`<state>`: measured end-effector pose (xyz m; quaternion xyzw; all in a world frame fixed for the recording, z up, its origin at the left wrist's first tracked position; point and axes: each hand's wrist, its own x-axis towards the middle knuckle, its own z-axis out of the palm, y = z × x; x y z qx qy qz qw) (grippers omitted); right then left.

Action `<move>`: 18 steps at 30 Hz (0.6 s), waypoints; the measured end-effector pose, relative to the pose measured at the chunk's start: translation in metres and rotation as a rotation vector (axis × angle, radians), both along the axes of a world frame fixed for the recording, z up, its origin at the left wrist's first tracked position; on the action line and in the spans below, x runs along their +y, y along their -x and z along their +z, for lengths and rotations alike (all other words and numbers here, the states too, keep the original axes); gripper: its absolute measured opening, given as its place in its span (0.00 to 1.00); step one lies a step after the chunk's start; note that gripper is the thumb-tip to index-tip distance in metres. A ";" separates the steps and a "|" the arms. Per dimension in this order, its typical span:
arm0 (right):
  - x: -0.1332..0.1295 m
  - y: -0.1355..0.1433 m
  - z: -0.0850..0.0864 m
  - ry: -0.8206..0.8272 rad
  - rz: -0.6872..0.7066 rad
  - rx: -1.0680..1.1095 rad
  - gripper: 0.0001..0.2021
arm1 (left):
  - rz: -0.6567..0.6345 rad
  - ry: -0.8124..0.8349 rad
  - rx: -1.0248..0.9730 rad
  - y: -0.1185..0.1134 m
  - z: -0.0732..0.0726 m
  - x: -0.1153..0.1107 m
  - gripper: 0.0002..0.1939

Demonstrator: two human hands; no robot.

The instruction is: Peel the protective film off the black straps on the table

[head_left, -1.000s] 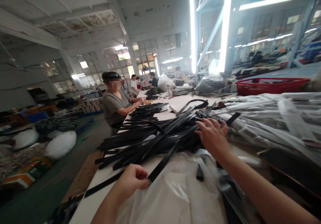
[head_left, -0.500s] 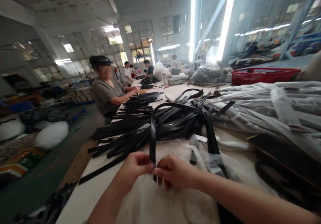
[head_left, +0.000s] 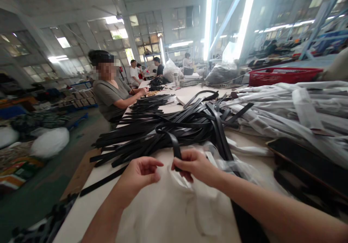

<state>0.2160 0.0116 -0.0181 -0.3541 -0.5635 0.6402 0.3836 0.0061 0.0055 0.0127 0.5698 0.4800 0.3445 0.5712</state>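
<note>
My right hand pinches the end of a black strap, which bends up and back toward a heap of black straps. Thumb and fingers of my left hand are apart with nothing between them, a little to the left of that strap end. Beneath my right hand lies crumpled clear plastic film on the pale table. More black straps run along the right of my right hand, partly under my forearm.
White-wrapped strips are piled at the right, with a red basket behind them. A dark flat object lies at the right edge. Across the table's left side, a co-worker handles small things. Filled bags stand farther back.
My left hand has let go of the strap and moved left. My right hand has raised the strap end slightly, and the strap's tall loop has sunk onto the heap.
</note>
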 end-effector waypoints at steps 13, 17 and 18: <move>-0.011 0.014 0.007 0.160 -0.098 0.329 0.23 | -0.003 -0.047 -0.015 -0.025 -0.008 -0.006 0.18; -0.012 0.016 0.003 0.192 -0.093 0.330 0.21 | 0.010 -0.052 -0.020 -0.029 -0.007 -0.007 0.18; -0.012 0.016 0.002 0.185 -0.090 0.323 0.21 | 0.012 -0.056 -0.015 -0.029 -0.007 -0.007 0.19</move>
